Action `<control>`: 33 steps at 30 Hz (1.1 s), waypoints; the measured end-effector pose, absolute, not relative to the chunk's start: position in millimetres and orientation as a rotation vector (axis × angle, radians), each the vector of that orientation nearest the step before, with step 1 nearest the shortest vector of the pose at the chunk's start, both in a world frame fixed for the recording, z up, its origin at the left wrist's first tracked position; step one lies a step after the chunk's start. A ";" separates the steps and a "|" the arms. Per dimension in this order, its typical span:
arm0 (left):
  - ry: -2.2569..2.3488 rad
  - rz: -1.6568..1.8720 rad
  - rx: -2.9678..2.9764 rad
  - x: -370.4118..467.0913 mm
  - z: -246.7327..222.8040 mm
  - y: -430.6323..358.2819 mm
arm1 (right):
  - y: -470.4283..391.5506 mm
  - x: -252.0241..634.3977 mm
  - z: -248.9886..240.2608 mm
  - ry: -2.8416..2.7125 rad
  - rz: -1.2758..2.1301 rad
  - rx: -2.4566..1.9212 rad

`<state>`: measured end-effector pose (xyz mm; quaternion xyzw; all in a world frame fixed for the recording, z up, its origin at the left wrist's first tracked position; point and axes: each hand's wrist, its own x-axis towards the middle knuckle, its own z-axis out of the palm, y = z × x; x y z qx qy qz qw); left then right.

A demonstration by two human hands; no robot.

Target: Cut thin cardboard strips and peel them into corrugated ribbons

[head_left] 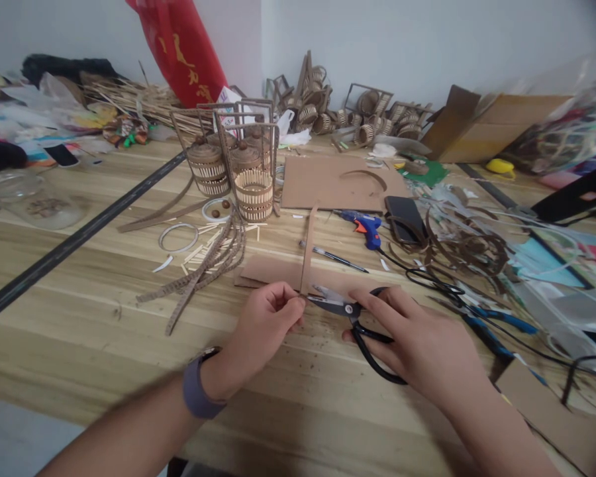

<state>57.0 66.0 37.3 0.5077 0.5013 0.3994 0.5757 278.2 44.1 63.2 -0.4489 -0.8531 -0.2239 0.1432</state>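
Black-handled scissors (348, 310) are in my right hand (417, 338), its fingers through and around the loops, the blades parted and pointing left. At the blade tips, my left hand (265, 324) is closed in a pinch, holding the lower end of a narrow brown cardboard strip (308, 248), as far as can be seen. The strip stretches away from me over a flat cardboard piece (273, 270). Just beyond lies a pen (335, 257), and farther right a blue glue gun (365, 226). A watch with a purple band sits on my left wrist.
Small slatted baskets (253, 192) with tall handles stand behind, left of a cardboard sheet (328, 182). Loose strips (193, 278) and small sticks lie left. A phone (406, 218), cables, blue-handled pliers (506, 320) and curled strips crowd the right.
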 end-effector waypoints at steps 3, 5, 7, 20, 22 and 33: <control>1.177 0.925 1.182 57.1 38.6 65.9 | 44.8 277.2 60.8 -2.460 -0.641 -1.280; 1.179 0.924 1.173 57.3 39.7 66.4 | 45.3 276.9 59.4 -2.454 -0.658 -1.271; 1.179 0.924 1.161 57.2 41.0 67.2 | 45.5 277.1 57.8 -2.459 -0.685 -1.258; 1.131 0.947 1.286 53.2 42.4 66.3 | 39.8 271.8 50.0 -2.472 0.066 -1.336; 1.136 0.954 1.306 53.2 43.4 66.3 | 38.6 268.0 53.1 -2.398 0.241 -1.372; 1.165 0.964 1.206 57.0 39.2 65.9 | 58.1 290.9 53.0 -2.023 0.311 -1.784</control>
